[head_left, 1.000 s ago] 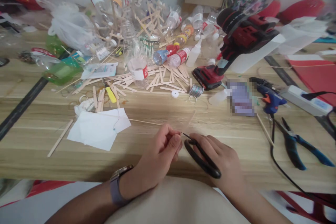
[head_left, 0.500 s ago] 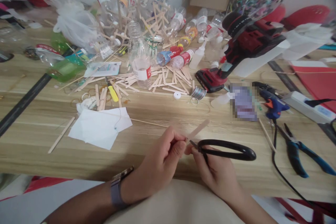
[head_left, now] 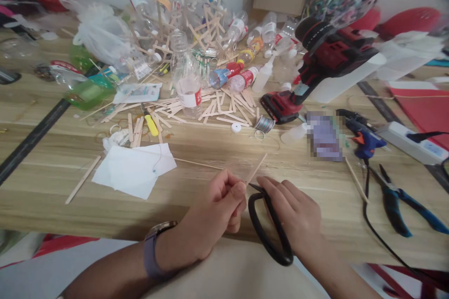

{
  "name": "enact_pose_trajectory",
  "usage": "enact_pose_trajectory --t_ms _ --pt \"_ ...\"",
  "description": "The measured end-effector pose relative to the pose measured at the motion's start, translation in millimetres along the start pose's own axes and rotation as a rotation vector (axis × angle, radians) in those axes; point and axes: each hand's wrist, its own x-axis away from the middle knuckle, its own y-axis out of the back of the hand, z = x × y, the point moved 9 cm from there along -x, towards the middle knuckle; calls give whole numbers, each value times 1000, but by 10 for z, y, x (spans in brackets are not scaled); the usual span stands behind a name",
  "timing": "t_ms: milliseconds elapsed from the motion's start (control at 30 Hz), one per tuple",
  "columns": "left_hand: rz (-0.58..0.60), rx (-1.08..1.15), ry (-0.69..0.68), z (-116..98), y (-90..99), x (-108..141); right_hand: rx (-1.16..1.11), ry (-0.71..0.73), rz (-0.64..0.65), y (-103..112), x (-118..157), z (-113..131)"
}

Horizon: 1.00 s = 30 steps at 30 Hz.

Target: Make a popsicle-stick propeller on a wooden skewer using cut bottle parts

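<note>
Between the thumb and fingers of my left hand [head_left: 220, 210] is a thin wooden craft stick [head_left: 257, 167], its free end pointing up and right. My right hand [head_left: 296, 210] grips black-handled scissors [head_left: 270, 229], with one large loop hanging below toward me. The narrow blade tips lie at the stick, close to my left fingertips. Whether the blades bite into the wood I cannot tell. White paper sheets [head_left: 135, 170] lie left of my hands, with a thin rod [head_left: 199, 163] running from them toward my left hand.
Behind lie piled craft sticks [head_left: 228, 107], an upright clear bottle [head_left: 185, 74] and several lying bottles. A red-black cordless drill [head_left: 315, 70] stands at right, near a blue glue gun [head_left: 366, 140] and open pliers [head_left: 394, 196]. A yellow-handled tool [head_left: 151, 124] lies beyond the paper.
My right hand has turned, so the scissors' loop swung from pointing right to hanging down toward me. The stick has rotated from its broad face to a narrow edge.
</note>
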Motion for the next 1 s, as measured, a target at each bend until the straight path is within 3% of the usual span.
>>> enact_pose_trajectory --t_ms 100,167,367,567,700,767,933,1000 --pt "-11 34 75 58 1 17 -12 -16 -13 -11 11 -6" --pt "5 8 52 50 -4 21 -81 -41 -31 -9 3 -6" --pt "22 -244 -274 -203 -10 53 -439 -206 10 -84 -32 -70" --pt "124 -47 -36 -7 -74 48 -191 -47 -47 48 -34 -13" --pt "56 -333 -322 -196 -13 80 -453 -170 -19 -21 -42 -54" --pt "33 -389 -384 -222 2 87 -495 -182 -27 -32 -48 -42" --pt "141 -182 -99 -12 -68 33 -265 -54 -38 40 -72 -38" --pt "125 -286 -107 -75 -52 35 -282 -49 -3 38 -93 -87"
